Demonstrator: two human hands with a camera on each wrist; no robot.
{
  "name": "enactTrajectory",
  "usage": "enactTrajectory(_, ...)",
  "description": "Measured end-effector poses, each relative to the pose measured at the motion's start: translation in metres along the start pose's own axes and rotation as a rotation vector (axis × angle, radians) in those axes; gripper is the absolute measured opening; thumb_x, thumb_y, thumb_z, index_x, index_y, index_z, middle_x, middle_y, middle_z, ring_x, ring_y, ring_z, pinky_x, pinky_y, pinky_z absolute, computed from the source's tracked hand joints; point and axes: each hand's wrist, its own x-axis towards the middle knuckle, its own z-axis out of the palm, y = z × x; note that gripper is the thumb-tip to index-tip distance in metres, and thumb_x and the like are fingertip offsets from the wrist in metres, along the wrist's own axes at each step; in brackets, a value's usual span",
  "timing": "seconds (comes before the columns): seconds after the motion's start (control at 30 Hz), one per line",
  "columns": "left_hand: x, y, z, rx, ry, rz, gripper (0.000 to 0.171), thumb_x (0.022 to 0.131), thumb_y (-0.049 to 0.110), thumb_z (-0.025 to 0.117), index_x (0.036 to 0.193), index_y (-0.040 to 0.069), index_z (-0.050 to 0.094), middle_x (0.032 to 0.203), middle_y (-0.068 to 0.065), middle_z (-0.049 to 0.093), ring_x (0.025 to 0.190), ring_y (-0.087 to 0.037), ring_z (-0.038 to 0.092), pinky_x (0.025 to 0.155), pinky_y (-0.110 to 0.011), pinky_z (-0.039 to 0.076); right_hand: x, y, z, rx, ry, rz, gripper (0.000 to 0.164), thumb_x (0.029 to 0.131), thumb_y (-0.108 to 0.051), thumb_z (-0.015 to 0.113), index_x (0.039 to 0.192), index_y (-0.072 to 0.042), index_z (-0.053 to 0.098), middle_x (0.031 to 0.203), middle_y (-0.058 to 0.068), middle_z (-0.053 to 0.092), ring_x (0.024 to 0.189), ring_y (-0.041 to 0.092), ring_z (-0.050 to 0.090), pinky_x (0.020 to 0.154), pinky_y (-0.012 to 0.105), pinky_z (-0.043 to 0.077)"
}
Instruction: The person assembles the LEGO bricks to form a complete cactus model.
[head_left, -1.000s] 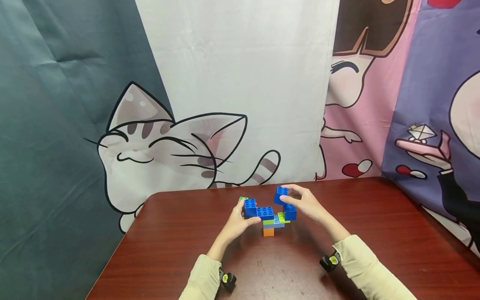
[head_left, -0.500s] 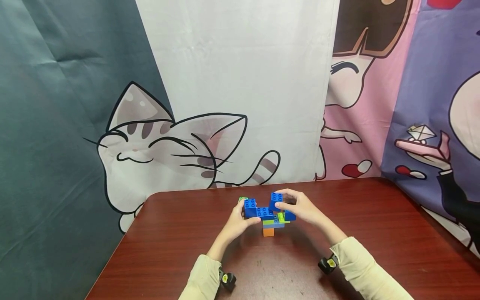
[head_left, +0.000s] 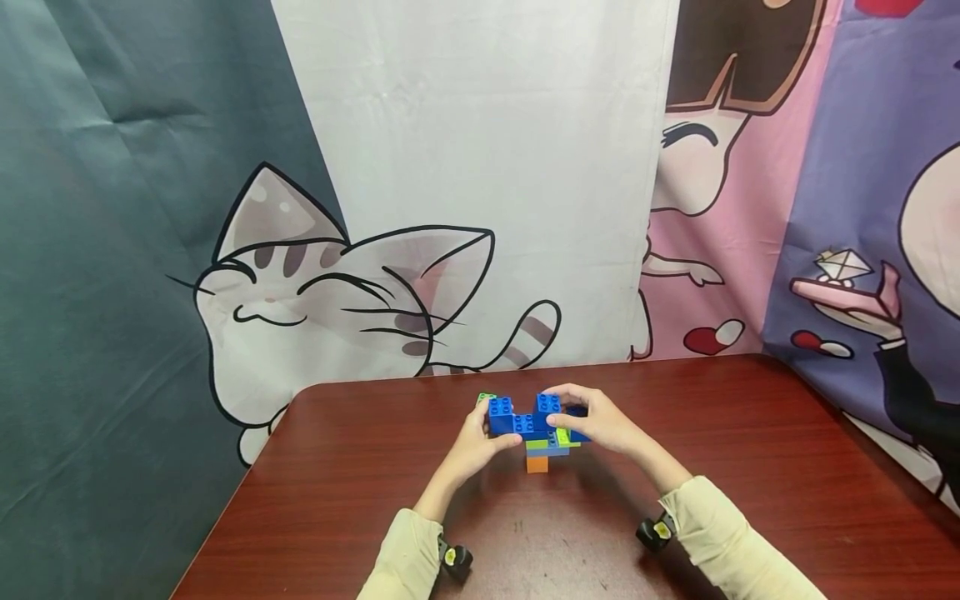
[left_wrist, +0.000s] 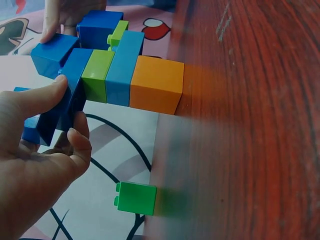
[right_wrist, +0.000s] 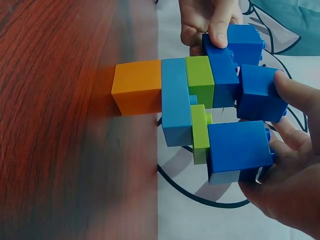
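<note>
A toy-brick structure stands on the table. At its base is an orange brick [head_left: 537, 464], with a light blue brick [left_wrist: 124, 70] above it. A green brick [right_wrist: 200, 81] and a thin lime brick [right_wrist: 199, 134] sit on that. Higher up are a long dark blue brick [right_wrist: 223, 75] and two dark blue blocks, one per side. My left hand [head_left: 472, 450] grips the long brick's left end, thumb on its near side. My right hand [head_left: 603, 421] pinches another blue brick [right_wrist: 262, 93] just over the long brick's right end; I cannot tell whether its studs are engaged.
A separate bright green brick [left_wrist: 136, 198] stands on the table behind my left hand. The reddish-brown wooden table [head_left: 360, 500] reaches back to a printed cloth backdrop [head_left: 480, 167] with cartoon figures.
My right hand has carried its blue brick left and down, from above the right-hand blue block to the long brick's right end. The left hand has stayed in place.
</note>
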Motion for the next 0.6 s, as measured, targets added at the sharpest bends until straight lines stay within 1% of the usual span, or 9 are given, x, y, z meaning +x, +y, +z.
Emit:
enactTrajectory(0.17, 0.0006, -0.0004, -0.0001, -0.001, 0.002, 0.004, 0.054, 0.089, 0.013, 0.070, 0.134, 0.003, 0.042, 0.124, -0.021, 0.058, 0.111, -0.030, 0.062, 0.097, -0.045, 0.053, 0.0001, -0.0008, 0.0008, -0.008, -0.006, -0.021, 0.042, 0.092, -0.027, 0.067, 0.129, -0.008, 0.058, 0.115, 0.017, 0.068, 0.101, 0.026, 0.065, 0.080, 0.028, 0.059)
enactTrajectory(0.4, 0.0000, -0.0007, 0.0002, -0.006, 0.002, 0.003, 0.054, 0.089, 0.012, 0.070, 0.134, 0.002, 0.042, 0.124, -0.021, 0.058, 0.112, -0.030, 0.062, 0.098, -0.045, 0.052, 0.0011, 0.0001, 0.0011, -0.069, 0.000, -0.064, 0.043, 0.091, -0.026, 0.068, 0.128, -0.007, 0.058, 0.114, 0.017, 0.070, 0.101, 0.026, 0.067, 0.081, 0.029, 0.059)
enactTrajectory(0.6, 0.0006, -0.0008, 0.0008, -0.008, 0.003, 0.005, 0.053, 0.089, 0.012, 0.070, 0.133, 0.001, 0.042, 0.124, -0.022, 0.059, 0.111, -0.030, 0.062, 0.098, -0.045, 0.052, 0.0027, -0.0011, 0.0029, -0.071, -0.009, -0.052, 0.044, 0.091, -0.026, 0.069, 0.130, -0.010, 0.058, 0.115, 0.016, 0.070, 0.102, 0.026, 0.067, 0.081, 0.028, 0.058)
